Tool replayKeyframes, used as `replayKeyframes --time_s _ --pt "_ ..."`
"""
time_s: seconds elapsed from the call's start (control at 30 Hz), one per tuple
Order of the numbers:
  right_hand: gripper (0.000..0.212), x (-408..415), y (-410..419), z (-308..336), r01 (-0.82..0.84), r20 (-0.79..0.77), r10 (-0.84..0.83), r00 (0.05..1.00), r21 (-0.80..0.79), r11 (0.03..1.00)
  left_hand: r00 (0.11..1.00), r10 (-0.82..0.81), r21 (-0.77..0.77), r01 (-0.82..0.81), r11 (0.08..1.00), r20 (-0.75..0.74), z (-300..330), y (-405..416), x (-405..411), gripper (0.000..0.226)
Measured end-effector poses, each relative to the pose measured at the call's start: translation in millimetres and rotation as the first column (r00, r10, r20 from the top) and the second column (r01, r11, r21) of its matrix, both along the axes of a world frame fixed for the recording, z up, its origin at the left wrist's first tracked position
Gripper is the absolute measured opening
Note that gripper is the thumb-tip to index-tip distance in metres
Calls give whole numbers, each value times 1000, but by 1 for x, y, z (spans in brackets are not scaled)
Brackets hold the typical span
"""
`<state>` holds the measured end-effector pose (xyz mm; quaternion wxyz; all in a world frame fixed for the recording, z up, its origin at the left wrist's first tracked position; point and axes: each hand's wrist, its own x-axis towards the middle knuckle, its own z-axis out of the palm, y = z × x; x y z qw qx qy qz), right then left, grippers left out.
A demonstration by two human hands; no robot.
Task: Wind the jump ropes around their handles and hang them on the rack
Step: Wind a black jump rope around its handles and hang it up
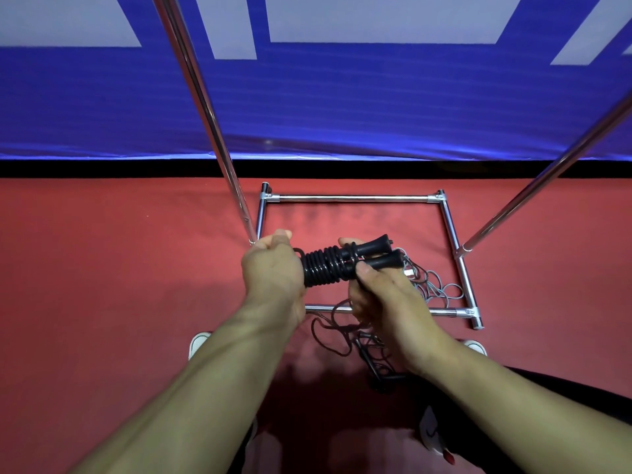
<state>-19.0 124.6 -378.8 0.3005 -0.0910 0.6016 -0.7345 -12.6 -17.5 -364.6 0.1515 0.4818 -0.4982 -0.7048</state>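
A black jump rope (328,265) is wound in tight coils around its two black handles (376,254), held side by side above the floor. My left hand (273,268) grips the left end of the bundle, fingers curled round it. My right hand (379,295) grips the handles from below near their flared ends. A loose black rope (338,336) lies tangled on the floor under my hands. A grey rope (434,285) lies tangled inside the rack's base. The chrome rack (352,199) stands ahead, its uprights rising left and right.
The red floor mat (102,268) spreads all around. A blue and white banner (342,107) covers the wall behind the rack. My white shoes (200,340) show beside the forearms. A dark object with a red spot (441,443) sits at the lower right.
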Motion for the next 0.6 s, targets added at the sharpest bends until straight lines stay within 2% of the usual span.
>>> replayKeyframes --time_s 0.1,0.17,0.33,0.4,0.53,0.6 --pt "59 1 0 -2 2 -15 0 1000 89 996 998 -53 -231 48 972 -17 2 1 -2 22" --pt "60 0 1 -2 11 -42 -6 999 131 991 995 -100 -303 93 948 -9 2 -2 -3 28" --pt "59 -4 1 5 46 -91 -31 995 173 984 978 -207 -362 207 909 40 3 -8 0 43" --pt "60 -6 1 6 72 -47 -65 997 169 983 963 -266 -317 268 910 52 6 -8 1 48" --pt "62 -12 3 4 97 94 -118 989 201 975 934 -356 -58 354 933 -15 21 -3 4 53" --pt "59 -14 4 3 108 152 -136 979 185 977 920 -387 19 389 921 -60 28 -2 5 54"
